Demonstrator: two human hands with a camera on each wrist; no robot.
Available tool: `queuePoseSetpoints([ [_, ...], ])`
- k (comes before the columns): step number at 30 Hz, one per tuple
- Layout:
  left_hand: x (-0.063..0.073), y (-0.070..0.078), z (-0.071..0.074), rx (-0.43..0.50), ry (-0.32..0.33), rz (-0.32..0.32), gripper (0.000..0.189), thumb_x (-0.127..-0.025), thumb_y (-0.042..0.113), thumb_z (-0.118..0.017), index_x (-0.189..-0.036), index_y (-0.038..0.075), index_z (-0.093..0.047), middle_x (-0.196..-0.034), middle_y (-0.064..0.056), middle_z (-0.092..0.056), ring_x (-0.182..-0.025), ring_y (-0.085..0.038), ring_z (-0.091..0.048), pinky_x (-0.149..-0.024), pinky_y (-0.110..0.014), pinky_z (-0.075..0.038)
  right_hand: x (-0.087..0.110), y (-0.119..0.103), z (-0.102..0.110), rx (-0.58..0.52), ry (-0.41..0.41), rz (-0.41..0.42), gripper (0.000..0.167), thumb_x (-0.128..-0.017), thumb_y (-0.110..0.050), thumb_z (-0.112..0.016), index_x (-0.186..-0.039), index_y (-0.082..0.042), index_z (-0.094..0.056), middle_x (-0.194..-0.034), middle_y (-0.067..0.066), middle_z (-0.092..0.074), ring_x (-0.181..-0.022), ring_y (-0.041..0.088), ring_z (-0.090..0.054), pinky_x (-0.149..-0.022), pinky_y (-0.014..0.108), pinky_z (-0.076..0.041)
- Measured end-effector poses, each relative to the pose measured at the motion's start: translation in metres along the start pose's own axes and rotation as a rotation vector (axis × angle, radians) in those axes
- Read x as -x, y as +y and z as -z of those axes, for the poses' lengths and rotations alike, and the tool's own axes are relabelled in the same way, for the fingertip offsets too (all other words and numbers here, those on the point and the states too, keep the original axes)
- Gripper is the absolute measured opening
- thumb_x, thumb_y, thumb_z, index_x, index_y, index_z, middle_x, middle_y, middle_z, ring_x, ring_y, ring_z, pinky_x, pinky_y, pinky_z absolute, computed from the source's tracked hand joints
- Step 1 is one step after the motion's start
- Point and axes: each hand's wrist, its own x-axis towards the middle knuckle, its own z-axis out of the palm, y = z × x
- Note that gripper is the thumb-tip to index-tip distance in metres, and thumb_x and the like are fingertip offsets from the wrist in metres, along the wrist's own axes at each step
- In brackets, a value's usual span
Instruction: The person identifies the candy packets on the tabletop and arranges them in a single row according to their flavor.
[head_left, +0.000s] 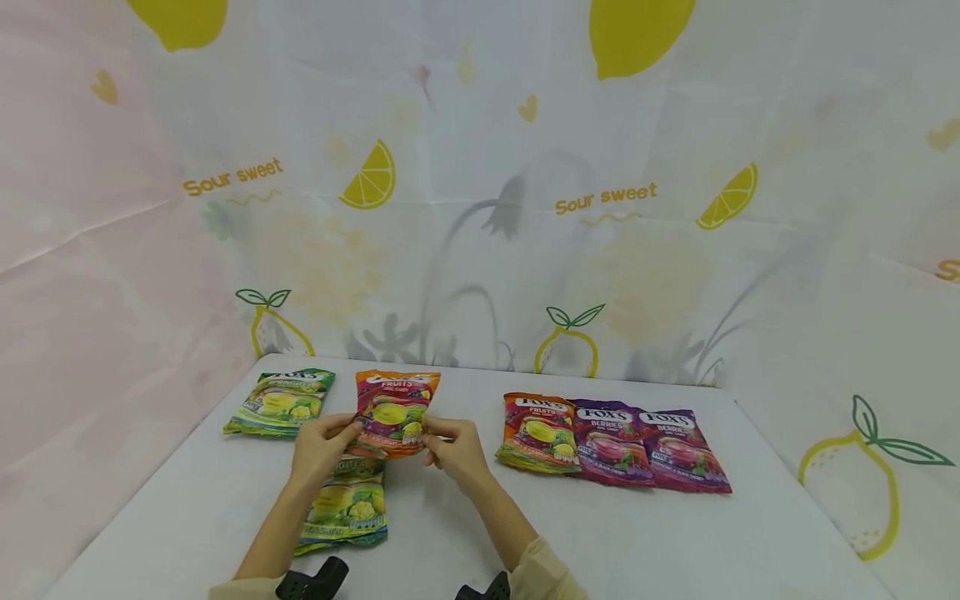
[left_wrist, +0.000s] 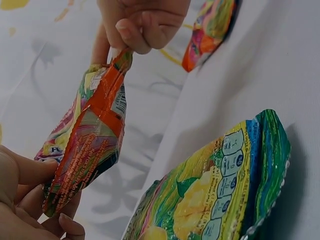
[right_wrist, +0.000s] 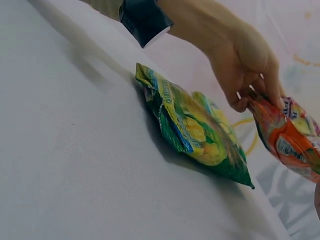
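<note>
Left hand (head_left: 321,446) and right hand (head_left: 459,452) pinch opposite edges of one held orange bag (head_left: 392,410), raised above the table (head_left: 435,533). Printed top uppermost, front facing the head camera, long axis top-to-bottom. Table count: two green bags (head_left: 347,507), one second orange bag (head_left: 538,435), two purple bags (head_left: 611,448).

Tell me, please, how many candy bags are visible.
6: the held bag, between left hand and right hand; near green bag, below it; far green bag, at left; and at right, orange bag, middle purple bag, end purple bag. More may be hidden.
</note>
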Motion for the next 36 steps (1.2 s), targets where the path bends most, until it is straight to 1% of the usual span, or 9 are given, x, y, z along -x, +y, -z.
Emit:
queuePoseSetpoints([
  [6,-0.002,0.002,-0.008,0.01,-0.005,0.006,0.035,-0.094,0.012,-0.056,-0.119,-0.012,-0.057,-0.11,-0.025,-0.064,-0.097,-0.024,-0.063,-0.072,-0.019,-0.047,-0.011,0.022,0.01,-0.009,0.016,0.002,0.032,-0.086,0.01,-0.055,-0.119,0.011,-0.057,-0.105,0.029,-0.064,-0.046,0.004,-0.051,-0.046,0.016,-0.036],
  [9,-0.004,0.004,-0.014,0.023,-0.006,0.005,0.034,-0.094,0.01,-0.057,-0.118,-0.012,-0.058,-0.107,-0.025,-0.065,-0.094,-0.024,-0.064,-0.07,-0.018,-0.047,-0.016,0.032,0.015,-0.005,0.028,0.0,0.033,-0.087,0.008,-0.056,-0.12,0.009,-0.057,-0.106,0.028,-0.064,-0.046,0.004,-0.052,-0.045,0.016,-0.036],
  [11,-0.004,0.006,-0.018,0.039,-0.004,0.003,0.033,-0.093,0.009,-0.057,-0.118,-0.013,-0.058,-0.106,-0.025,-0.066,-0.089,-0.02,-0.065,-0.069,-0.019,-0.047,-0.017,0.035,0.019,-0.003,0.031,0.008,0.033,-0.088,0.007,-0.056,-0.121,0.009,-0.057,-0.107,0.027,-0.064,-0.046,0.003,-0.052,-0.046,0.016,-0.036],
  [14,-0.006,0.007,-0.024,0.066,-0.007,-0.004,0.033,-0.093,0.008,-0.057,-0.117,-0.014,-0.057,-0.105,-0.026,-0.066,-0.083,-0.013,-0.064,-0.066,-0.021,-0.049,-0.017,0.033,0.023,-0.004,0.03,0.013,0.033,-0.088,0.008,-0.055,-0.121,0.011,-0.055,-0.108,0.03,-0.063,-0.046,0.003,-0.052,-0.046,0.016,-0.036],
  [17,-0.009,0.006,-0.029,0.072,-0.01,-0.004,0.033,-0.093,0.008,-0.057,-0.117,-0.014,-0.057,-0.106,-0.026,-0.065,-0.084,-0.015,-0.063,-0.066,-0.023,-0.05,-0.017,0.034,0.028,-0.005,0.037,0.014,0.033,-0.088,0.009,-0.054,-0.121,0.011,-0.055,-0.111,0.031,-0.061,-0.046,0.003,-0.051,-0.046,0.016,-0.036],
  [21,-0.012,0.005,-0.038,0.055,-0.004,-0.01,0.031,-0.093,0.008,-0.057,-0.116,-0.013,-0.058,-0.106,-0.026,-0.065,-0.094,-0.029,-0.063,-0.073,-0.029,-0.052,-0.02,0.038,0.034,-0.012,0.05,0.008,0.034,-0.088,0.008,-0.054,-0.122,0.01,-0.054,-0.112,0.03,-0.061,-0.047,0.003,-0.051,-0.045,0.016,-0.035],
  [25,-0.015,0.006,-0.046,0.056,0.001,-0.013,0.03,-0.093,0.006,-0.057,-0.116,-0.013,-0.059,-0.106,-0.026,-0.065,-0.099,-0.033,-0.062,-0.08,-0.036,-0.051,-0.019,0.038,0.04,-0.002,0.065,0.007,0.034,-0.089,0.007,-0.054,-0.123,0.01,-0.053,-0.11,0.03,-0.062,-0.048,0.003,-0.051,-0.045,0.015,-0.036],
  [30,-0.019,0.006,-0.055,0.068,0.005,-0.014,0.029,-0.091,0.004,-0.058,-0.114,-0.014,-0.06,-0.104,-0.027,-0.066,-0.095,-0.031,-0.064,-0.079,-0.035,-0.052,-0.018,0.038,0.047,0.018,0.097,-0.009,0.033,-0.088,0.006,-0.056,-0.121,0.008,-0.056,-0.109,0.027,-0.064,-0.048,0.002,-0.051,-0.046,0.015,-0.038],
  [36,-0.024,0.004,-0.063,0.073,0.002,-0.002,0.029,-0.09,0.004,-0.059,-0.113,-0.013,-0.06,-0.103,-0.026,-0.066,-0.091,-0.029,-0.065,-0.073,-0.028,-0.05,-0.018,0.041,0.054,0.016,0.099,0.005,0.033,-0.088,0.007,-0.056,-0.121,0.01,-0.056,-0.111,0.029,-0.062,-0.047,0.003,-0.052,-0.046,0.015,-0.038],
])
